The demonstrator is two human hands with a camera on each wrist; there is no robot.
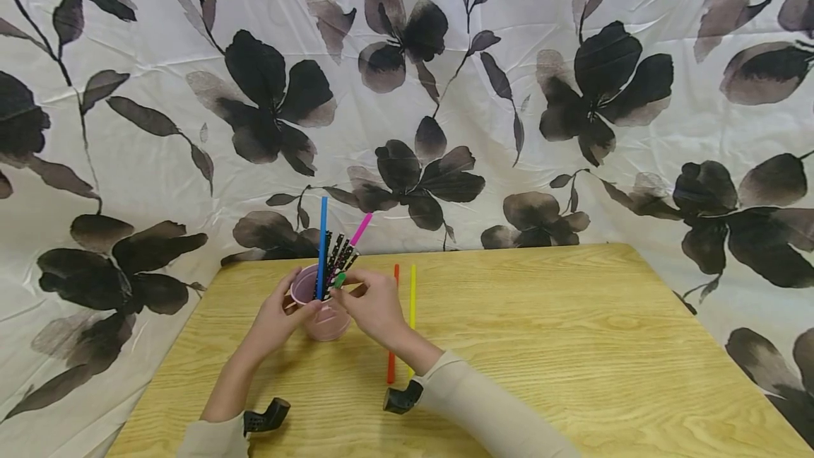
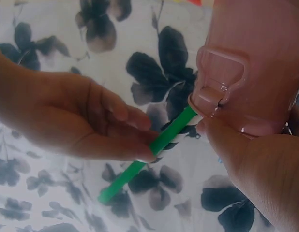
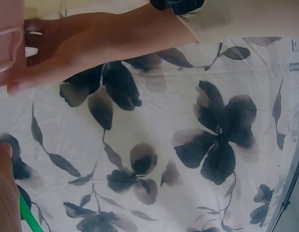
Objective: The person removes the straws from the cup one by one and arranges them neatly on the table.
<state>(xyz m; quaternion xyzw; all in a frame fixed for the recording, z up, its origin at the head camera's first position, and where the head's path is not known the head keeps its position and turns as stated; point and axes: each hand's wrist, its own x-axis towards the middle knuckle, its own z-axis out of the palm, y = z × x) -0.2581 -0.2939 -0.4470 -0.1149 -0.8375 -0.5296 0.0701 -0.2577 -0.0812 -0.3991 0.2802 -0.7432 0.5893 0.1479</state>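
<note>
My left hand holds a pink plastic cup, fingers and thumb around its upper part. Near the rim, my right hand pinches a green straw between thumb and fingers; in the left wrist view the straw's lower end is hidden by the cup. Several black patterned straws, a tall blue straw and a bright pink straw stand in the cup, leaning apart. The right wrist view catches part of the right hand and the left hand at the cup.
To the right of the cup, a red straw and a yellow straw lie side by side on the wooden table. A floral cloth hangs behind the table. Each wrist carries a black device.
</note>
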